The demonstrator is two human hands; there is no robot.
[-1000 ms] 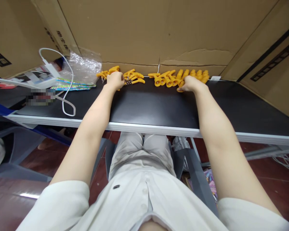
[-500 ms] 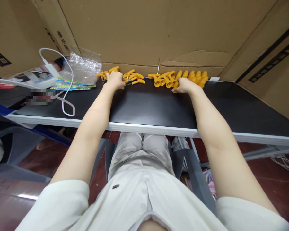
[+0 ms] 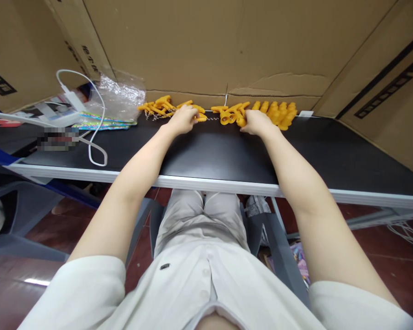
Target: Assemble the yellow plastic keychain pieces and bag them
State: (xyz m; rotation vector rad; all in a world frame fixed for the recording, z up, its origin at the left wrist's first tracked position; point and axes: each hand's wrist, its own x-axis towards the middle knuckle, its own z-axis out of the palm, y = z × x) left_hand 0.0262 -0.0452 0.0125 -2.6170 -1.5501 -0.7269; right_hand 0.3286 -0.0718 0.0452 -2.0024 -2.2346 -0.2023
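My left hand [image 3: 184, 120] is closed round a yellow-handled corkscrew [image 3: 201, 118], its metal spiral pointing right above the black tabletop. Beside that hand, more yellow corkscrew handles with metal spirals [image 3: 155, 109] lie in a heap to the left. My right hand [image 3: 257, 122] is closed on a yellow bell-shaped piece [image 3: 241, 121], its far fingers partly hidden. Several other yellow bell-shaped pieces [image 3: 228, 118] lie to its left, hollow ends facing me. Behind and right of this hand stand rows of yellow pieces [image 3: 282, 114].
Cardboard walls [image 3: 192, 46] close off the back and sides of the black table [image 3: 213, 151]. Clear plastic wrap [image 3: 119, 98], colourful packets [image 3: 101, 121] and a white cable [image 3: 104, 110] lie at left. A small white piece [image 3: 306, 113] lies at the back right.
My left hand has moved right from the heap, and a corkscrew's spiral now shows past its fingers. The right hand has shifted a little left with the yellow bell-shaped piece.
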